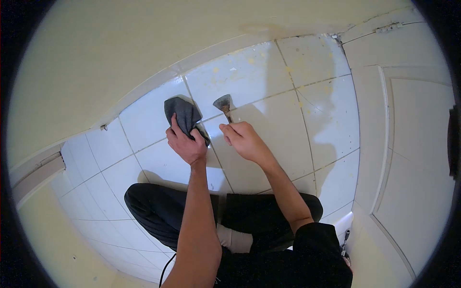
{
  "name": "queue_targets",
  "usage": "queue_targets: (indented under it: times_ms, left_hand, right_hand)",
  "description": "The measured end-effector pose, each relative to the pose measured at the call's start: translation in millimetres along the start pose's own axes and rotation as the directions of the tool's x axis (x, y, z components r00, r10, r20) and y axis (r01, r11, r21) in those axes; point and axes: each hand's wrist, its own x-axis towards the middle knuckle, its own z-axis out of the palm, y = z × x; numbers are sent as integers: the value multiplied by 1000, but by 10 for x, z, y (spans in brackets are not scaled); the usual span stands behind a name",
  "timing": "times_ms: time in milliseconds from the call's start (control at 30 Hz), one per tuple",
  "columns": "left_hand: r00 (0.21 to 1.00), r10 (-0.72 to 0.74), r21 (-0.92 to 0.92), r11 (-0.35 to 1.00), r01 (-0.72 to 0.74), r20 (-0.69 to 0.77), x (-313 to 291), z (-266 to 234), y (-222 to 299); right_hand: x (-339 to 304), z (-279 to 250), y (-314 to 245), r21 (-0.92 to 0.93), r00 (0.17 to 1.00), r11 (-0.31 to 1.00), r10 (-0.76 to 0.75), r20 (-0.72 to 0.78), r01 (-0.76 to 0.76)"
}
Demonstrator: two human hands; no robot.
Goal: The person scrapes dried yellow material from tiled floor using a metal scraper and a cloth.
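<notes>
A dark grey cloth (181,111) lies bunched on the white tiled floor (259,149), just left of the middle. My left hand (186,144) presses on it, fingers and thumb gripping its folds. To the right, my right hand (244,139) is closed around the handle of a scraper (223,102). The scraper's flared, worn metal blade points away from me and stays apart from the cloth. Most of its handle is hidden in my fist. Whether the blade touches the tile I cannot tell.
Yellowish spots (288,69) mark the tiles at the far right. A cream wall with a baseboard (201,57) borders the far side. A white panelled door (418,125) stands at the right. My crossed legs (158,206) are close below my arms. A small dark tool (345,240) lies at the lower right.
</notes>
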Motion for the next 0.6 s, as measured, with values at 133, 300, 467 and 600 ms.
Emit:
queue_targets:
  times_ms: [133, 300, 467, 600]
  left_hand:
    - [1000, 11, -7, 1000, -11, -1, -4, 30, 36]
    - [1000, 14, -12, 1000, -14, -7, -4, 18, -19]
    - [1000, 0, -9, 1000, 1, 13, -10, 26, 22]
    - [1000, 16, -1, 1000, -16, -13, -7, 29, 14]
  right_hand:
    - [84, -34, 121, 151, 996, 985, 72, 43, -78]
    - [28, 24, -2, 215, 999, 976, 28, 44, -37]
    - [53, -41, -19, 464, 954, 840, 193, 228, -281]
    - [43, -139, -148, 590, 916, 727, 136, 377, -351]
